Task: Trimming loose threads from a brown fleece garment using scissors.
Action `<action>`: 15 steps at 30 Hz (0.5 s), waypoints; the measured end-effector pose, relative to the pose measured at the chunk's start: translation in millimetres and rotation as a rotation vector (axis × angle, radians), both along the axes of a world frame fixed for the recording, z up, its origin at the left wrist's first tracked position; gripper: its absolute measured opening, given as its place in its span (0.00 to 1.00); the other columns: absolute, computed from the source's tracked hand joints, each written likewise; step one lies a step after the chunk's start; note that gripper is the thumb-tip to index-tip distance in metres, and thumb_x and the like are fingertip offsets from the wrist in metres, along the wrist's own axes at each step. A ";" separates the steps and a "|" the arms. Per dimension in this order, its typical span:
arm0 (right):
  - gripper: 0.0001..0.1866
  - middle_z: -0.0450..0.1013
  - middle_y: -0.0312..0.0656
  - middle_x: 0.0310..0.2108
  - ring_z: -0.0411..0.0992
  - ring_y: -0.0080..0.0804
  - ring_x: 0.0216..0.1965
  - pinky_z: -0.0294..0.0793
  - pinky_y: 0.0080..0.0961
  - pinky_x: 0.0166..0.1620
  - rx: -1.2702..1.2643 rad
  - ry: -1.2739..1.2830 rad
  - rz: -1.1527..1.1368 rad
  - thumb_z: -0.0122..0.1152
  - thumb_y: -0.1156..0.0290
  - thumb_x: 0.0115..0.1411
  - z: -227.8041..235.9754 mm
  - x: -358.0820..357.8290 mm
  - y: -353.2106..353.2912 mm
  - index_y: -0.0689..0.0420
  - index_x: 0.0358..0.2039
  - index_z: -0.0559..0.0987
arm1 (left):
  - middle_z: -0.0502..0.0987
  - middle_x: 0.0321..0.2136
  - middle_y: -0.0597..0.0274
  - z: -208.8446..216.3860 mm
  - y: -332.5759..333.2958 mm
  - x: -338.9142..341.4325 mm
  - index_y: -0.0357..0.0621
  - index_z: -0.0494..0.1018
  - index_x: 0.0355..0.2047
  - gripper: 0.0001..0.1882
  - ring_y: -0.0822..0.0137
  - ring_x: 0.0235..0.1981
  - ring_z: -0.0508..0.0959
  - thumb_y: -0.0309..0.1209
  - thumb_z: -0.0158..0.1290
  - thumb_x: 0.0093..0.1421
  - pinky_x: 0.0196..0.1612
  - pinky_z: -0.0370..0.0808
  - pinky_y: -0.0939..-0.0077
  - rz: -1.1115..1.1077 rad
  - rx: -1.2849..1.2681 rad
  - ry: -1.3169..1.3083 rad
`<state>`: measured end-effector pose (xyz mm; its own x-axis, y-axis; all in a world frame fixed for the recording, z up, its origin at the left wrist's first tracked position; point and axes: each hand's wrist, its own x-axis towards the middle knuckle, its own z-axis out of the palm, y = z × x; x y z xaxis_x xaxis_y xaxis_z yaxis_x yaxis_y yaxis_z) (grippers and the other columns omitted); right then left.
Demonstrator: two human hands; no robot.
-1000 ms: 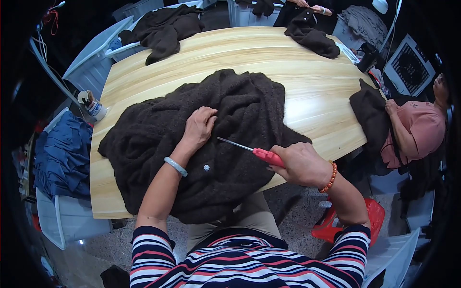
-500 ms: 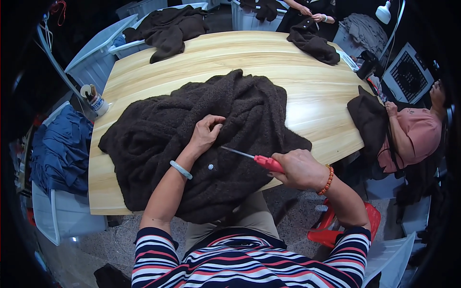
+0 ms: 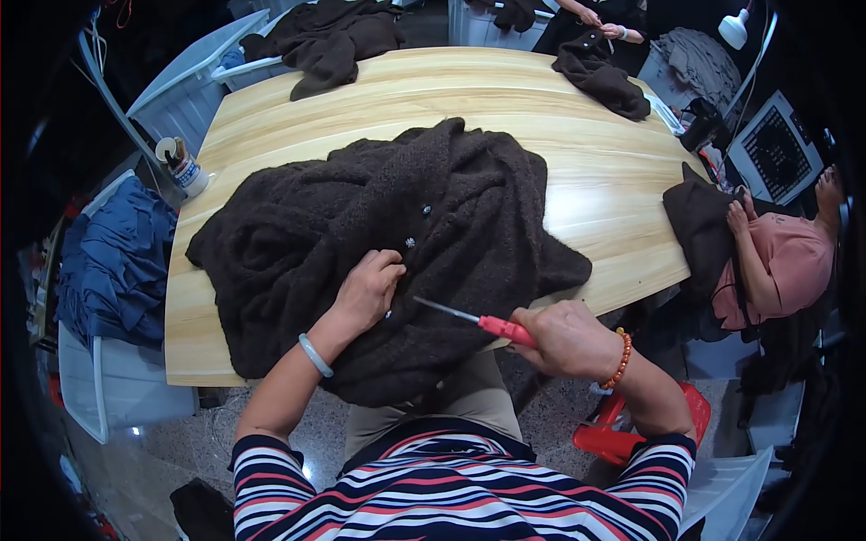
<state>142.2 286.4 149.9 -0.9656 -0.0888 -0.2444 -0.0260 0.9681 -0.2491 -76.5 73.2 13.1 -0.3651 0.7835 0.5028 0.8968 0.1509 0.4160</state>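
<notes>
A dark brown knit garment [image 3: 298,216] lies bunched on the table in front of me. Shiny buttons show along its opening, among them a round button [image 3: 410,242] just beyond my fingers. My left hand [image 3: 368,288] is closed on the edge of the knit, fingertips pinching beside the button line; another button peeks out under it. In my right hand [image 3: 570,338] is a red-handled tool [image 3: 507,330] with a thin metal shaft; its exact kind is unclear. The shaft points left over the garment, its tip a little right of my left hand.
The wooden table [image 3: 613,198] also bears a white container of tools [image 3: 188,176] at its left edge. A bin of blue cloth [image 3: 117,261] stands at left. Co-workers handle dark garments at the far side and at right, where a person in pink [image 3: 785,261] sits. Below is a red stool [image 3: 606,440].
My left hand has come down the button line toward me, uncovering buttons beyond it and partly covering a nearer one. My right hand keeps the tool in nearly the same place.
</notes>
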 end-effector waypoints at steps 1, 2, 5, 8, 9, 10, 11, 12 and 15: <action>0.13 0.75 0.50 0.21 0.77 0.50 0.28 0.74 0.43 0.33 0.000 -0.003 0.002 0.61 0.62 0.57 -2.1 0.6 -0.8 0.60 0.35 0.75 | 0.76 0.40 0.52 -1.3 1.3 1.4 0.35 0.75 0.35 0.10 0.53 0.40 0.76 0.17 0.58 0.50 0.42 0.77 0.67 0.002 0.000 -0.003; 0.14 0.75 0.50 0.21 0.77 0.49 0.28 0.74 0.43 0.33 -0.025 -0.004 0.034 0.61 0.62 0.57 -5.4 1.8 -1.9 0.60 0.34 0.75 | 0.75 0.40 0.52 -3.2 2.1 2.9 0.34 0.75 0.35 0.11 0.53 0.39 0.77 0.17 0.58 0.50 0.41 0.77 0.65 -0.013 0.009 -0.025; 0.14 0.75 0.50 0.21 0.77 0.49 0.28 0.74 0.43 0.34 -0.020 -0.062 0.019 0.62 0.61 0.57 -1.5 1.0 -5.5 0.60 0.33 0.75 | 0.75 0.40 0.51 -5.4 1.5 5.8 0.34 0.75 0.35 0.11 0.52 0.39 0.78 0.17 0.58 0.50 0.40 0.78 0.63 -0.034 0.023 -0.040; 0.14 0.75 0.49 0.21 0.77 0.49 0.29 0.74 0.44 0.34 -0.036 -0.079 0.015 0.62 0.61 0.57 -4.5 5.7 -7.5 0.60 0.33 0.75 | 0.75 0.41 0.53 -3.8 -0.8 9.9 0.34 0.76 0.35 0.09 0.56 0.37 0.79 0.17 0.58 0.52 0.38 0.78 0.68 -0.017 0.040 -0.051; 0.13 0.75 0.49 0.22 0.77 0.50 0.29 0.74 0.44 0.34 -0.065 -0.091 0.036 0.62 0.62 0.57 -5.1 6.9 -7.3 0.59 0.34 0.75 | 0.75 0.39 0.54 -0.9 -1.6 13.0 0.34 0.76 0.36 0.08 0.59 0.35 0.79 0.17 0.58 0.54 0.37 0.77 0.71 -0.015 0.052 -0.171; 0.13 0.75 0.49 0.22 0.77 0.50 0.29 0.74 0.44 0.35 -0.093 -0.102 0.057 0.61 0.62 0.58 -5.6 8.0 -6.6 0.58 0.35 0.76 | 0.76 0.38 0.55 1.8 -2.1 15.2 0.35 0.77 0.36 0.07 0.62 0.33 0.79 0.18 0.57 0.55 0.35 0.77 0.74 -0.014 0.064 -0.290; 0.13 0.75 0.49 0.22 0.77 0.50 0.29 0.74 0.44 0.35 -0.095 -0.101 0.056 0.61 0.62 0.58 -6.1 9.1 -4.3 0.58 0.35 0.76 | 0.76 0.38 0.55 4.3 -2.1 15.2 0.35 0.77 0.36 0.07 0.62 0.33 0.79 0.18 0.57 0.55 0.35 0.77 0.74 -0.014 0.063 -0.290; 0.12 0.75 0.49 0.23 0.77 0.50 0.30 0.74 0.44 0.35 -0.129 -0.026 -0.023 0.61 0.63 0.58 -6.6 9.4 -1.2 0.57 0.37 0.76 | 0.76 0.36 0.56 7.5 -3.0 13.0 0.35 0.77 0.36 0.07 0.64 0.31 0.79 0.18 0.56 0.56 0.34 0.76 0.76 0.020 0.070 -0.356; 0.12 0.76 0.50 0.26 0.76 0.51 0.31 0.74 0.44 0.36 -0.149 0.095 -0.122 0.60 0.64 0.59 -12.7 10.9 6.4 0.55 0.41 0.75 | 0.75 0.32 0.56 15.5 11.6 -0.6 0.37 0.76 0.38 0.08 0.66 0.28 0.79 0.21 0.58 0.57 0.31 0.75 0.77 0.131 0.153 -0.337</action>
<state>153.1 292.7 137.2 -0.9895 0.0017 -0.1448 0.0589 0.9182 -0.3916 -77.1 84.8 28.6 -0.6218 0.6445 0.4451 0.6835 0.1691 0.7101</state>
